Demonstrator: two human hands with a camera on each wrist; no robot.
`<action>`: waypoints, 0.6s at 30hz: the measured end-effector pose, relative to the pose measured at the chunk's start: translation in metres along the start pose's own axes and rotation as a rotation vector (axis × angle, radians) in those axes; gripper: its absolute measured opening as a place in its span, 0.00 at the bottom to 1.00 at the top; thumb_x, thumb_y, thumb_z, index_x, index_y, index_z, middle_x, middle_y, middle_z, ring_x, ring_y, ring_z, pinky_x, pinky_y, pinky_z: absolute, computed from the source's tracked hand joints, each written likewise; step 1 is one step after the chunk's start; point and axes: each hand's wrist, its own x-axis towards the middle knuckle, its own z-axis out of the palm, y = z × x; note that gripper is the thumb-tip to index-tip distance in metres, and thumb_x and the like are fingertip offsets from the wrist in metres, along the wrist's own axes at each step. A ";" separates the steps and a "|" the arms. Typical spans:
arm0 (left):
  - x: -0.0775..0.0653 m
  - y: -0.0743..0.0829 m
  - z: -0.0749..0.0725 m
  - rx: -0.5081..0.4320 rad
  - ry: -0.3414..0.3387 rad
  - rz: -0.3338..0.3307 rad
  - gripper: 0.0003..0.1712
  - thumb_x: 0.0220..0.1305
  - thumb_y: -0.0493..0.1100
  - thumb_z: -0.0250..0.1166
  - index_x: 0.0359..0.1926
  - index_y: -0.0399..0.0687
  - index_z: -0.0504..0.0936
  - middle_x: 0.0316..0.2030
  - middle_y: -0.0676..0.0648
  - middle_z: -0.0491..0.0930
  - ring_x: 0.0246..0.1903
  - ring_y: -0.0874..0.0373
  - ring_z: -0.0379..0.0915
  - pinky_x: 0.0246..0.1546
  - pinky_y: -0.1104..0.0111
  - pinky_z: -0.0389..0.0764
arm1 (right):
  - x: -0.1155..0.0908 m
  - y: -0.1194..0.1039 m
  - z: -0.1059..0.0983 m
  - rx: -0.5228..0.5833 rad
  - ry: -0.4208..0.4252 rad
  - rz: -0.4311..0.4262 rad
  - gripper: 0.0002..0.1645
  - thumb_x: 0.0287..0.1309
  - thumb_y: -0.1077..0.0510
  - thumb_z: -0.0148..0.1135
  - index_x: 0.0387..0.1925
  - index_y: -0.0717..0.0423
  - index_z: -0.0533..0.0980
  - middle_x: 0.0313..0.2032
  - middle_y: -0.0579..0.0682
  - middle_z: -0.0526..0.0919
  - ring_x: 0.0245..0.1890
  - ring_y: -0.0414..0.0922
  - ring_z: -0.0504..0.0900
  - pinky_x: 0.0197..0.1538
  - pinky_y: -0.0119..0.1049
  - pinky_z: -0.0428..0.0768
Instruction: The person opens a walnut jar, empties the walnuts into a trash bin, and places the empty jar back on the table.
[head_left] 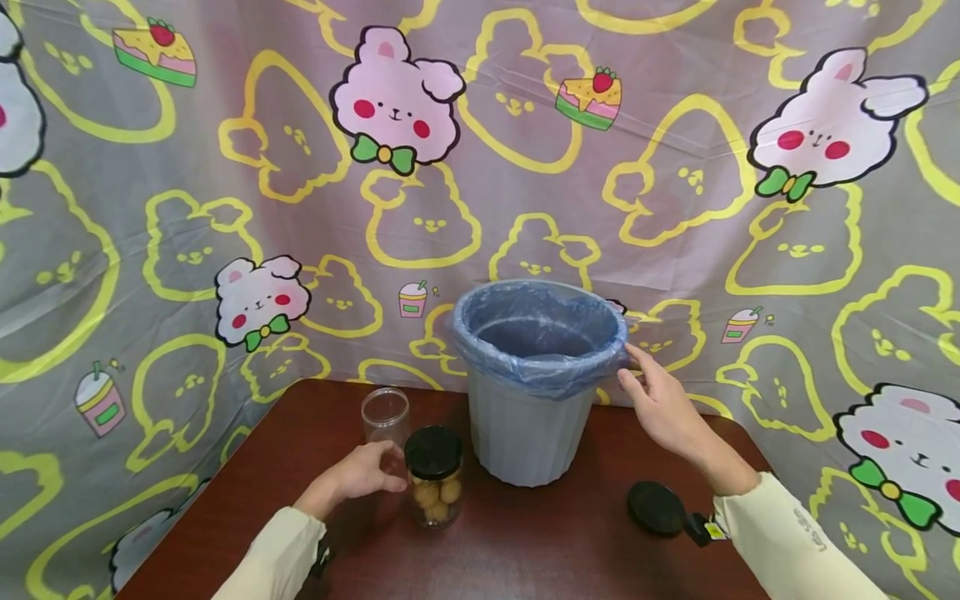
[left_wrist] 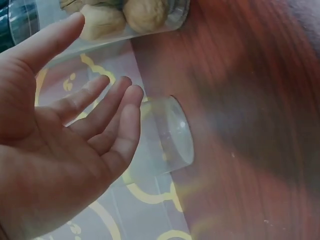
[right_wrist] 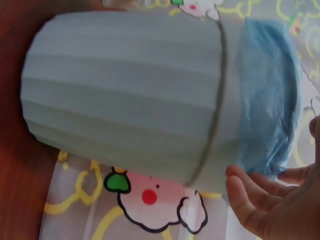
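Note:
A grey trash bin (head_left: 528, 442) stands upright on the table, lined with a blue plastic bag (head_left: 577, 375) folded over its rim. My right hand (head_left: 663, 408) is at the bin's right side, fingertips at the bag's edge. In the right wrist view the fingers (right_wrist: 252, 207) are loosely bent there. A clear jar of walnuts (head_left: 435, 500) with a black lid (head_left: 433, 451) stands left of the bin. My left hand (head_left: 360, 475) is just left of this jar, fingers relaxed and holding nothing. Behind that hand stands a clear, lidless jar (head_left: 386, 415), partly hidden by it.
A round black lid (head_left: 656, 507) lies on the dark red-brown table (head_left: 510, 558) at the right, near the right sleeve (head_left: 787, 533). A patterned cloth (head_left: 525, 183) hangs behind the table and along both sides.

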 end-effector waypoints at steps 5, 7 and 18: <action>-0.004 -0.004 0.003 -0.106 -0.019 -0.005 0.29 0.43 0.36 0.76 0.46 0.34 0.74 0.41 0.39 0.78 0.42 0.44 0.74 0.43 0.53 0.75 | -0.016 -0.006 0.014 -0.023 0.031 -0.053 0.33 0.72 0.49 0.43 0.71 0.59 0.51 0.55 0.63 0.71 0.47 0.57 0.77 0.48 0.55 0.74; -0.005 -0.006 0.005 -0.152 -0.027 -0.003 0.31 0.42 0.35 0.76 0.48 0.33 0.72 0.42 0.37 0.77 0.42 0.43 0.73 0.43 0.53 0.74 | -0.021 -0.009 0.020 -0.034 0.045 -0.076 0.33 0.71 0.49 0.44 0.71 0.59 0.52 0.54 0.61 0.72 0.46 0.54 0.78 0.46 0.53 0.75; -0.004 -0.011 0.012 -0.312 -0.107 0.068 0.44 0.43 0.34 0.75 0.59 0.29 0.61 0.49 0.34 0.71 0.49 0.36 0.68 0.52 0.46 0.68 | -0.040 -0.024 0.063 -0.044 -0.020 -0.186 0.28 0.66 0.55 0.55 0.64 0.59 0.64 0.46 0.48 0.74 0.36 0.35 0.75 0.36 0.33 0.75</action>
